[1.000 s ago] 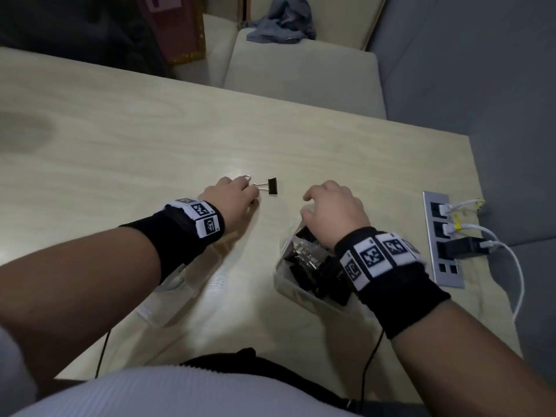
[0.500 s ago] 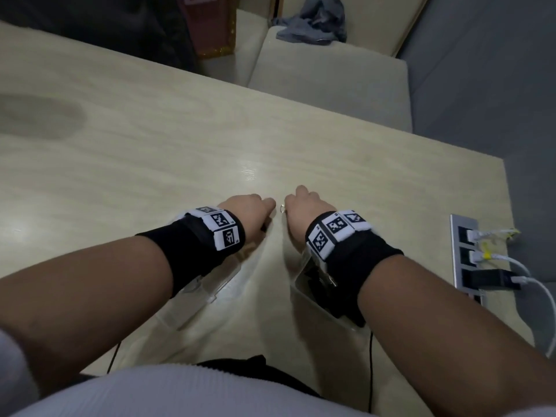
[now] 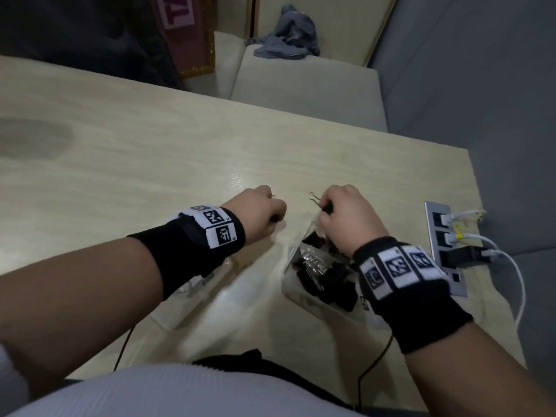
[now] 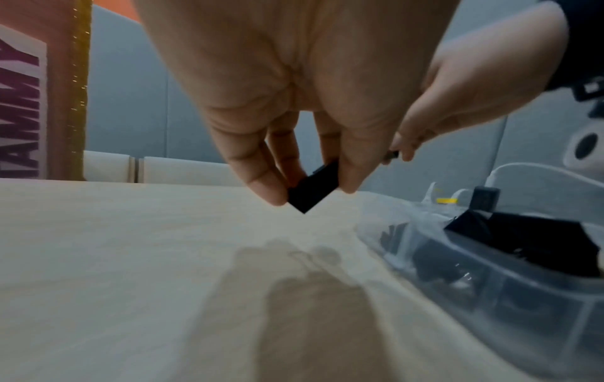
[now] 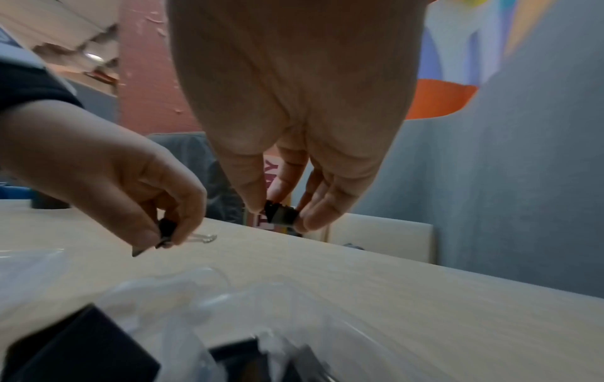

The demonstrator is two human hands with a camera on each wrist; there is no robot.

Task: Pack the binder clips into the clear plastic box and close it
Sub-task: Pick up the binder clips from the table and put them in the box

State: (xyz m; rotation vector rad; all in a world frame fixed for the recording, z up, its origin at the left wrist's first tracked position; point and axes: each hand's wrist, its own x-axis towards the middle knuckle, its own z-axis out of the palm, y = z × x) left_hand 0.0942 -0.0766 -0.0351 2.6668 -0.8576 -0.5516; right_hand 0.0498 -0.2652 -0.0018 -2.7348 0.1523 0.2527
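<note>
My left hand [image 3: 272, 206] hovers just above the pale table [image 3: 150, 176] and pinches a black binder clip [image 4: 314, 188] between thumb and fingers. My right hand [image 3: 326, 207] pinches a second black binder clip [image 5: 281, 215]; its wire handle [image 3: 313, 196] sticks out to the left. The clear plastic box [image 3: 298, 293] lies open under my right wrist, with several black clips [image 3: 325, 275] inside. Its clear lid [image 3: 201, 281] lies on the table, partly hidden under my left forearm. The left hand's clip [image 5: 166, 230] also shows in the right wrist view.
A metal socket panel [image 3: 436, 230] with plugged-in white cables [image 3: 511, 266] is set into the table's right edge. Beyond the far edge stands a cream seat [image 3: 301, 91] with a grey cloth [image 3: 288, 34]. A thin black wire [image 3: 376, 365] runs near my body.
A second ago my left hand held one clip by its handle on the table. The hands met, then parted; now each pinches a clip, the right one over the box's far end.
</note>
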